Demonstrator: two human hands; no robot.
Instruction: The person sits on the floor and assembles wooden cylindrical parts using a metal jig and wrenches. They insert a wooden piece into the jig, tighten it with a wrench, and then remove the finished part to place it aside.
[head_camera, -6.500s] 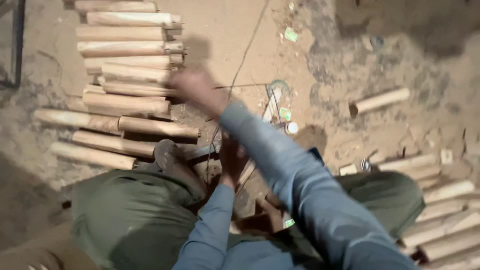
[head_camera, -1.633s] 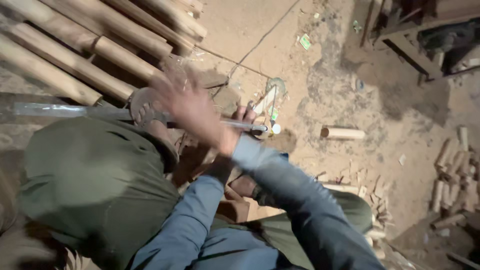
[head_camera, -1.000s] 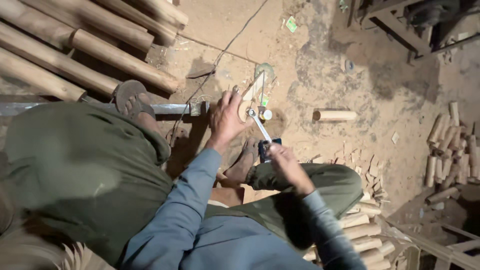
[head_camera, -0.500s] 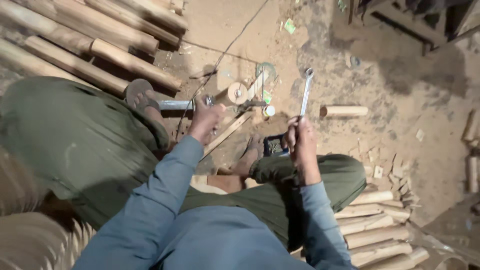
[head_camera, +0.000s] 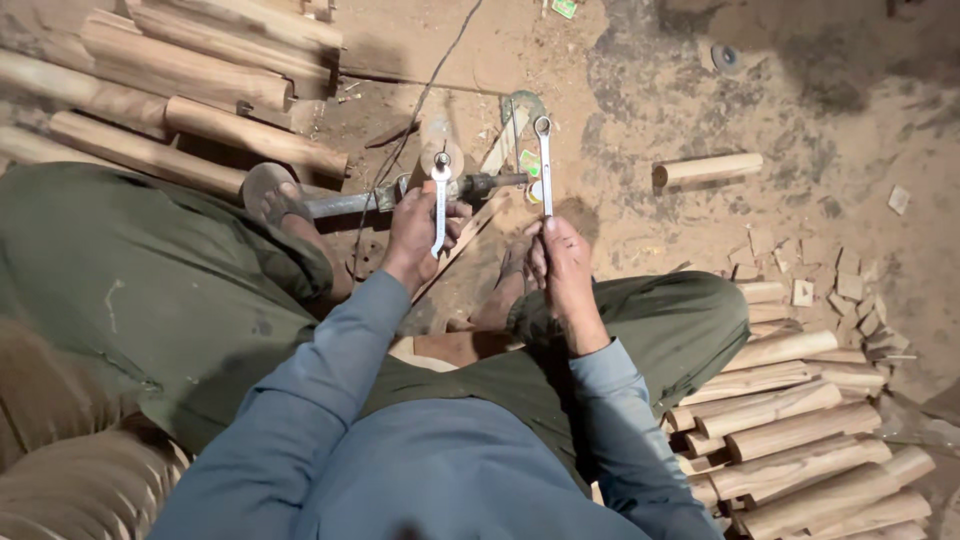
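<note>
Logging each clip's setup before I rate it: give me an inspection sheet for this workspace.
Surface: bare dirt floor, dusty, with wood chips.
Job's things: angle grinder lying on the floor with its disc up; one spanner on the disc's hub, a second spanner raised beside it.
Clutter: loose wooden offcuts, a short wooden peg.
Grippers: left hand grips the spanner on the hub; right hand holds the second spanner by its lower end.
Cables: thin dark cable running from the grinder up the floor.
Surroundings: stacked round wooden billets upper left, more turned pieces lower right.
</note>
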